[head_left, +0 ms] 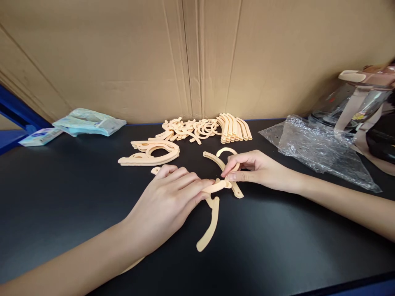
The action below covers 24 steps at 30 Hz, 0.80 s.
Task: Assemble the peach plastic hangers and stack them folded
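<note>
My left hand (pixel 173 199) pinches a beige curved hanger arm (pixel 217 186) between thumb and fingers, just above the black table. At that arm's right end, my right hand (pixel 262 170) closes thumb and fingertips on a beige hanger hook (pixel 227 149), its upper curve showing above the fingers. The hook's lower end meets the arm; whether they are joined I cannot tell. Behind them lies a longer hanger arm (pixel 237 191). Another curved piece (pixel 209 230) rests below the hands. One piece's end (pixel 155 169) peeks out past my left knuckles, and a further edge shows under my left forearm.
Folded hangers (pixel 148 159) lie left of centre. At the back are a heap of loose hooks (pixel 185 129) and stacked hanger arms (pixel 233 127). Tissue packs (pixel 88 122) sit at left; a clear plastic bag (pixel 314 144) and a transparent jug (pixel 348 102) at right. Cardboard (pixel 123 57) stands behind.
</note>
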{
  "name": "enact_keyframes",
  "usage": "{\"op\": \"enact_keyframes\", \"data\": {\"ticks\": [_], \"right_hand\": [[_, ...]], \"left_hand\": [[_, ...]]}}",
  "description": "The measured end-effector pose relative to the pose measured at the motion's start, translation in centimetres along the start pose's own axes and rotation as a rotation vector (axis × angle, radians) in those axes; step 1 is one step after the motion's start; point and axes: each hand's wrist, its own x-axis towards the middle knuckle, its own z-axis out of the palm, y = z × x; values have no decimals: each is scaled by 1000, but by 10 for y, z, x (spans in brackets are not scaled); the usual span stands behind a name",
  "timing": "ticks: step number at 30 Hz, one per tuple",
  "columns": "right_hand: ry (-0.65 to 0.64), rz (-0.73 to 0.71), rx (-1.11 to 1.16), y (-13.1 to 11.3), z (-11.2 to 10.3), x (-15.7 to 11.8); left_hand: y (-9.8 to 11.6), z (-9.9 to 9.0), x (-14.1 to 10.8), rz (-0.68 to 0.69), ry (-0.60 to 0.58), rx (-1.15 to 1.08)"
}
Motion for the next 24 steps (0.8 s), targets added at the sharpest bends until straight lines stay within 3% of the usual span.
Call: {"op": "enact_keyframes", "data": {"ticks": [4,8,11,14,24], "right_hand": [[105,-97,-103,-2,6,-5],[273,-327,-442,-2,10,-14],[199,-421,-710,0,10,-14],[128,-404,-821,1,8,-12],[333,-226,-842,9,3,-12]], "left_hand": [[0,-5,0,-122,11,-25],[-1,-5,-2,-291,49,-113],[-2,-6,-6,-376,53,-171],[-2,-9,-8,-396,48,-189],[-2,-12,-5,-512,12,-243]]}}
